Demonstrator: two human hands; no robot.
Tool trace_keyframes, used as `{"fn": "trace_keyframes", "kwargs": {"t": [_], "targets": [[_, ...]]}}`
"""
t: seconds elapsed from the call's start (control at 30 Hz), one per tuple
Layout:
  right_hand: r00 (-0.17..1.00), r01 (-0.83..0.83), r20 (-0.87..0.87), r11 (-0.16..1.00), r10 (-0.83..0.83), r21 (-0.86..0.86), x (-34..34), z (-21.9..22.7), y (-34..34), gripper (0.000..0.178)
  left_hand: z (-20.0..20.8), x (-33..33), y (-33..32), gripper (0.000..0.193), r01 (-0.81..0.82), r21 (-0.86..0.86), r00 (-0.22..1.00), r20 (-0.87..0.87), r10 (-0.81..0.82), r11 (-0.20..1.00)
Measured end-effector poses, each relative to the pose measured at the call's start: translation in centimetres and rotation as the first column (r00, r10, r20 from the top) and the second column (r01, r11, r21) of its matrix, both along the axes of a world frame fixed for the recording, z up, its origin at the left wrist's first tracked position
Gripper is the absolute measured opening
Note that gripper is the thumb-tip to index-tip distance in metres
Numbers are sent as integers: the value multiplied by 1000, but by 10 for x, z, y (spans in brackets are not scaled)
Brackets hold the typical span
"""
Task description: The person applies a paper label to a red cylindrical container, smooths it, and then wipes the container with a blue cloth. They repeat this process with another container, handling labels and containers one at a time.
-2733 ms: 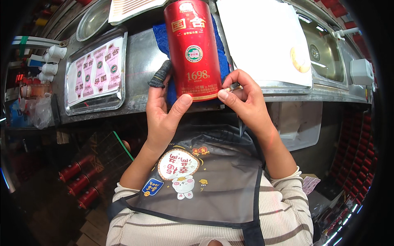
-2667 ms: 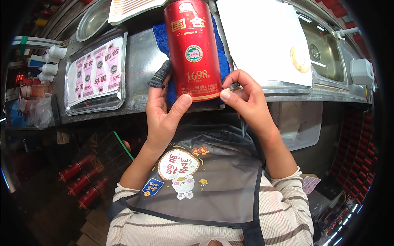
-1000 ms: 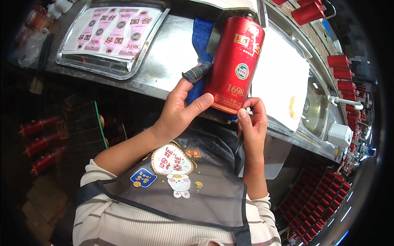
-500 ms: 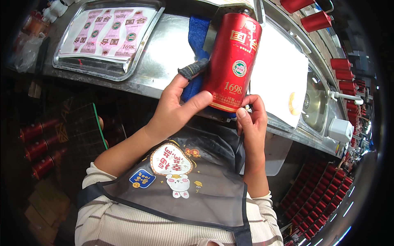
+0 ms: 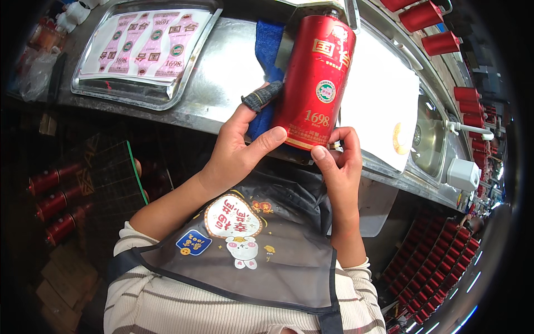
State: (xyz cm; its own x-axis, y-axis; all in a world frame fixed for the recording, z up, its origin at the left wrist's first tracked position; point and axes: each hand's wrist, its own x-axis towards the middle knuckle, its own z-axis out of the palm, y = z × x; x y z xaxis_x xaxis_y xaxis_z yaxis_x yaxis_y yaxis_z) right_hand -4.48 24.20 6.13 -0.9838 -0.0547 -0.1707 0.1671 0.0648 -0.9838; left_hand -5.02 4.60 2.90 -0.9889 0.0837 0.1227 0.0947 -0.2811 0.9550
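Note:
A red bottle (image 5: 317,78) with gold and white lettering and a round emblem lies tilted over the counter, its dark-capped neck at the far end. My left hand (image 5: 236,145) is closed on its lower left side, thumb on the front and the fingers partly hidden behind; a dark grey finger cover (image 5: 261,96) is on one finger. My right hand (image 5: 342,161) pinches the bottle's lower right corner, thumb at the base edge, index finger bent beside it. A blue cloth (image 5: 268,53) lies under the bottle's left side.
A metal tray (image 5: 183,83) with printed pink-and-white label sheets (image 5: 147,44) stands at left. White sheet (image 5: 381,94) lies right of the bottle, beside a metal sink (image 5: 429,142) and white jug (image 5: 463,175). More red bottles hang at upper right (image 5: 421,15) and fill racks (image 5: 431,267) at lower right.
My right thumb has moved up onto the bottle's base edge. The bottle has shifted very slightly upward. The red bottles hanging at upper right have moved along.

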Motion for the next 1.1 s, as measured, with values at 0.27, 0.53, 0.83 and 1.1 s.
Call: {"fn": "trace_keyframes", "kwargs": {"t": [0.27,0.53,0.83,1.1], "targets": [[998,-25,58,988,34,-155,-1,9,3,29,-1,0,1,59,-21,18,1000,-3,21,1000],[999,-33,36,985,40,-167,-3,-4,16,21,13,-2,13,57,-87,-75,996,-1,87,993],[997,-45,49,989,52,-141,-9,2,14,20,27,-3,11,60,-30,43,996,80,27,999],[998,-65,1,992,65,-106,-8,-2,13,20,34,-8,17,59,-44,-27,994,100,46,999]]}}
